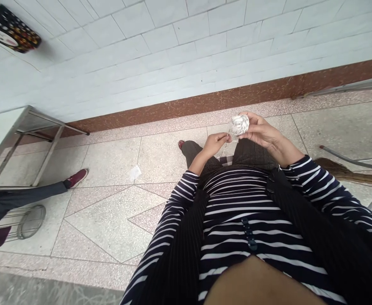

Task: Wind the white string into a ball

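Observation:
In front of my lap, my right hand [262, 132] closes its fingers round a small white ball with grey streaks [239, 124]. It looks like wound cord or yarn, though its exact kind is hard to make out. Beside it, on the left, my left hand [216, 143] is closed in a pinch, with thumb and forefinger pressed together. Between the two hands shows something thin and pale, perhaps a loose strand; what the left fingertips hold is too small to name. Both hands are held above my dark trousers [252, 154].
A metal-legged table [27, 111] stands at the left, with another person's leg and red shoe [78, 177] and a wire stool [31, 221] by it. White paper [134, 173] lies on the floor. A broom [348, 173] and metal chair legs [351, 157] are at the right.

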Motion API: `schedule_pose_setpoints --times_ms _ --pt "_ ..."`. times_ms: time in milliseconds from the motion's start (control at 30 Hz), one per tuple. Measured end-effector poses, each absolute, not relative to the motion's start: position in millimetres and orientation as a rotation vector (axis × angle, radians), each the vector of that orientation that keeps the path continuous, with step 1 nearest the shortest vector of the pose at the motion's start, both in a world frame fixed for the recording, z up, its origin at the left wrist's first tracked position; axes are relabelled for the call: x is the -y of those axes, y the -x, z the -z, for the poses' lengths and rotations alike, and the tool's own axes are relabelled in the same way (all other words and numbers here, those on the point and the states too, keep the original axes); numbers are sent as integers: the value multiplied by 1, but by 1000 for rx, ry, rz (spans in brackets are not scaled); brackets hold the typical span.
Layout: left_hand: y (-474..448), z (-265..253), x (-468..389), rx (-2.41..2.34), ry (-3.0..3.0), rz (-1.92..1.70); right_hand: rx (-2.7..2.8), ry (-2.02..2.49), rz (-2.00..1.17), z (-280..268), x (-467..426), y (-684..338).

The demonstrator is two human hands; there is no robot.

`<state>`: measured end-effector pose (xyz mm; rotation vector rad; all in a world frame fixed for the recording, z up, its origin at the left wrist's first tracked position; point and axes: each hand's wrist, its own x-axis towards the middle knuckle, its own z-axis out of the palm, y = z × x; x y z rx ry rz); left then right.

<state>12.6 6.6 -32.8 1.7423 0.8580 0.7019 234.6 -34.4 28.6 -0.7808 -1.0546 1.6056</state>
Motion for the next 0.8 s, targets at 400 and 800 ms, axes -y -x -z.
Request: schedule_pose_setpoints --times_ms 400,800 --pt "-1 47 10 -678 -1461 -582 915 860 -1351 -42 10 -236" --pt "12 56 -1 -868 -1401 -685 996 1013 -991 -70 6 -277"
